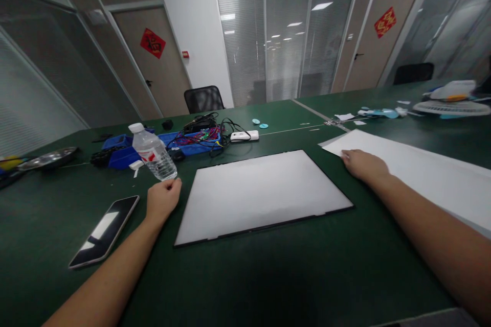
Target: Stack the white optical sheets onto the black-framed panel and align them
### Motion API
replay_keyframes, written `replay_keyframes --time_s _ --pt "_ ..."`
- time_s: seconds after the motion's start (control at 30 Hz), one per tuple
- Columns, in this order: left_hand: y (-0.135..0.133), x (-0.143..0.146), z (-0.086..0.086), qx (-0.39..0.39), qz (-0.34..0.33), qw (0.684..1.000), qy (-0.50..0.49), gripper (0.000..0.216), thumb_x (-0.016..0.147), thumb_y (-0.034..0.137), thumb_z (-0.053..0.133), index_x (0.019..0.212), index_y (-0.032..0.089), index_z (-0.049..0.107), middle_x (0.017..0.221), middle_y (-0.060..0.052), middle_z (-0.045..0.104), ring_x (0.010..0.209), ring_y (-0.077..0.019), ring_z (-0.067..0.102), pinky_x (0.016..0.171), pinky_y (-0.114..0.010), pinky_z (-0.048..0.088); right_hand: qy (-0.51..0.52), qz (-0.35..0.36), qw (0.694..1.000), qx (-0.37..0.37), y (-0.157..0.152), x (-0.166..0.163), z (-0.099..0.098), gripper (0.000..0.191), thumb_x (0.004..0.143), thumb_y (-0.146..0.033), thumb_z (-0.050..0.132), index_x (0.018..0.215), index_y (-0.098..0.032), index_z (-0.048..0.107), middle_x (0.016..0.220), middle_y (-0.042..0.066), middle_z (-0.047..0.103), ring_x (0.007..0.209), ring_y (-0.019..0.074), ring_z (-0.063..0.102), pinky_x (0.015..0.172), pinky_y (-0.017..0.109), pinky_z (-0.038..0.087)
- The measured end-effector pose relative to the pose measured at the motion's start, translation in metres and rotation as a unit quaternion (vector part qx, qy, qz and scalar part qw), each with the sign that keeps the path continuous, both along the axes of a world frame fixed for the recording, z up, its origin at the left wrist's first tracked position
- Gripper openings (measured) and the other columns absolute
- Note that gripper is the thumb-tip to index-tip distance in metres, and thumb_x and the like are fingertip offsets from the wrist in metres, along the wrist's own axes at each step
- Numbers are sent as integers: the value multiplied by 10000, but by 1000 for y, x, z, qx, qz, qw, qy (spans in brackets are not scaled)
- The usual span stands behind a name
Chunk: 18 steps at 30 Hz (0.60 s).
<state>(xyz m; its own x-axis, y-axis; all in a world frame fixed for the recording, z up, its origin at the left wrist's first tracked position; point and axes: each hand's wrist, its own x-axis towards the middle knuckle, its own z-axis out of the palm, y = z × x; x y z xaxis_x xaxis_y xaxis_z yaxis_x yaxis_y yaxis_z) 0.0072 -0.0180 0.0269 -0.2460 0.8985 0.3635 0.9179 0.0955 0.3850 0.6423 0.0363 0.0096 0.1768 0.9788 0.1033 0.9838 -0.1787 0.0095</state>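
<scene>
A flat white panel with a thin dark rim [261,194] lies on the green table [268,276] in front of me. My left hand [163,198] rests on the table just left of the panel, fingers curled into a loose fist, right below a clear water bottle [153,152] that tilts a little. My right hand [362,164] lies palm down with its fingers flat on the near corner of a large white sheet [422,173], to the right of the panel.
A black phone [105,230] lies face up at the left. Behind the bottle are blue trays with tangled wires [192,139], a white box [244,136] and a metal dish [48,158]. A desk fan and scraps [452,102] sit far right. Black chair [203,98] behind.
</scene>
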Motion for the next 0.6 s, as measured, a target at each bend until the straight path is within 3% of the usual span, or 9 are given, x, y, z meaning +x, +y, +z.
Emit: replay_keyframes --time_s 0.1,0.2,0.37,0.6 --pt "12 -2 7 -105 -3 994 8 491 956 515 441 691 177 679 663 -37 639 704 -204 606 632 -299 351 -24 -14 999 -19 6 -9 5 474 1091 -444 416 1376 -158 664 1328 202 683 1137 286 681 993 482 524" --pt "25 7 12 -190 -11 977 98 489 909 567 471 728 212 756 783 -89 733 791 -264 676 621 -303 354 -47 -24 998 -28 13 -22 12 366 1055 -345 500 1280 -129 692 1234 198 713 1091 295 696 955 482 531" --pt "33 13 1 -154 -20 977 145 565 968 586 366 721 244 740 815 -105 761 854 -301 710 614 -323 346 -69 -10 997 -14 17 -33 15 378 1012 -173 395 1218 -85 700 1173 277 711 996 336 694 819 440 492" --pt "26 -3 -2 -134 -17 989 63 597 1013 581 321 642 241 644 689 -63 700 736 -249 682 626 -317 349 -79 2 996 43 -8 -50 40 422 1086 -344 332 1158 -149 699 1150 226 725 861 294 651 693 387 392"
